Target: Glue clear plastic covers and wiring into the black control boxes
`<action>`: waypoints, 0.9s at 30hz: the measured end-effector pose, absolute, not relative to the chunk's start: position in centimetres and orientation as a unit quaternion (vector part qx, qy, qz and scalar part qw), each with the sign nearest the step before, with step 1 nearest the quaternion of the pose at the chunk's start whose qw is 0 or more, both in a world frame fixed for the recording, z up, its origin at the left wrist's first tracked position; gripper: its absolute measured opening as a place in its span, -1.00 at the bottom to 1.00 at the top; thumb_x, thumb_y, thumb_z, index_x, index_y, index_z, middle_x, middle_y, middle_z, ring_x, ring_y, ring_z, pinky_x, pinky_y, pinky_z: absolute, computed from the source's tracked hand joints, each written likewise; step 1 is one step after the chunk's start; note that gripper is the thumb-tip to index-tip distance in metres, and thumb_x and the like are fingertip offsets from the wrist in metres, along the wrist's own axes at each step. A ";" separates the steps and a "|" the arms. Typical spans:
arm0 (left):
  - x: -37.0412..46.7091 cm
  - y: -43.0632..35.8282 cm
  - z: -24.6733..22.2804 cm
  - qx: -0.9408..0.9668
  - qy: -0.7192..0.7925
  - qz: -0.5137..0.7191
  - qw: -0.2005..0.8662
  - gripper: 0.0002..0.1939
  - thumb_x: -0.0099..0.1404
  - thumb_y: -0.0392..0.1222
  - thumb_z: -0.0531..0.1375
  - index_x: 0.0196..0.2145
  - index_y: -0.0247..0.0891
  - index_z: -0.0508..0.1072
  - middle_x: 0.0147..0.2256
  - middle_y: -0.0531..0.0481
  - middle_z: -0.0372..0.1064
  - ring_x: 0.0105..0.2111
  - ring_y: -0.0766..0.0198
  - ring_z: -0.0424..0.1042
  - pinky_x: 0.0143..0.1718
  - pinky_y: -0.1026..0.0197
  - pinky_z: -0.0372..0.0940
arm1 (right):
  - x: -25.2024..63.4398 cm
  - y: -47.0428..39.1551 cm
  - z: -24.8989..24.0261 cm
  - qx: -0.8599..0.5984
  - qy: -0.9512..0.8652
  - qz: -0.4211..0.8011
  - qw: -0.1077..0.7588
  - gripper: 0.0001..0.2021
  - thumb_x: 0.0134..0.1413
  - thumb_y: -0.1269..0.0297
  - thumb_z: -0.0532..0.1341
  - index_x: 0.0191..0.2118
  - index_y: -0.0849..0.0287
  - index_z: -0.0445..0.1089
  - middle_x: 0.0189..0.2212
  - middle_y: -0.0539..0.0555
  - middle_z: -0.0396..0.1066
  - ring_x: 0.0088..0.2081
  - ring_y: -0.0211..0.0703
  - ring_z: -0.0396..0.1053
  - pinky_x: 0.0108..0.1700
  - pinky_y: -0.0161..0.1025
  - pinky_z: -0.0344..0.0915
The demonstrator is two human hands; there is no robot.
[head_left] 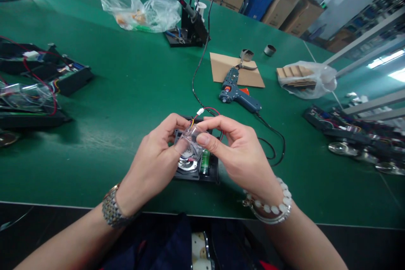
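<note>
Between my two hands is a clear plastic piece (193,137), pinched by the fingers and thumb of my left hand (160,152) and my right hand (236,147). Right below it lies a black housing (209,177) with a shiny round part and a green cylindrical cell (205,162) inside. Thin red, black and yellow wires come out at the top, one ending in a white connector (200,112). My fingers cover much of the clear piece, so its full shape is hidden.
A glue gun (238,93) rests on a cardboard sheet (218,67), its cable curling to the right. Further back stand a soldering iron holder (190,33) and a plastic bag (142,10). Black housings with wires lie at left (69,76) and right (341,130). Another bag (322,80) holds cardboard pieces.
</note>
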State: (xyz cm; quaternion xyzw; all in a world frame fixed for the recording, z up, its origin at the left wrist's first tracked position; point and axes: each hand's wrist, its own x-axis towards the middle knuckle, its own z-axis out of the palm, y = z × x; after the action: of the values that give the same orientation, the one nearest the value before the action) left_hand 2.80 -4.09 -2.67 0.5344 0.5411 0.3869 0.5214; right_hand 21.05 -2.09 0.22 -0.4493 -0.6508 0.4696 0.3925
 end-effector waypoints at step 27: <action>-1.2 -7.7 -4.1 0.679 0.429 0.346 0.485 -0.14 0.25 -0.01 0.47 0.34 0.01 0.10 0.31 -0.07 0.26 0.27 0.06 0.35 0.30 0.11 0.26 | 21.2 -6.7 1.2 -0.401 -0.824 0.262 0.302 -0.76 0.29 0.51 0.34 0.02 0.17 0.51 0.04 0.09 0.58 0.21 -0.10 0.46 0.42 -0.07 0.25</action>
State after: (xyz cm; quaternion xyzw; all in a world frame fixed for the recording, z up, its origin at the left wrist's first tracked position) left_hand -1.22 -7.73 -4.08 0.6789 0.4295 0.3457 0.4849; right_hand 21.19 -6.74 1.18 -0.4011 -0.8242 0.2621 0.3019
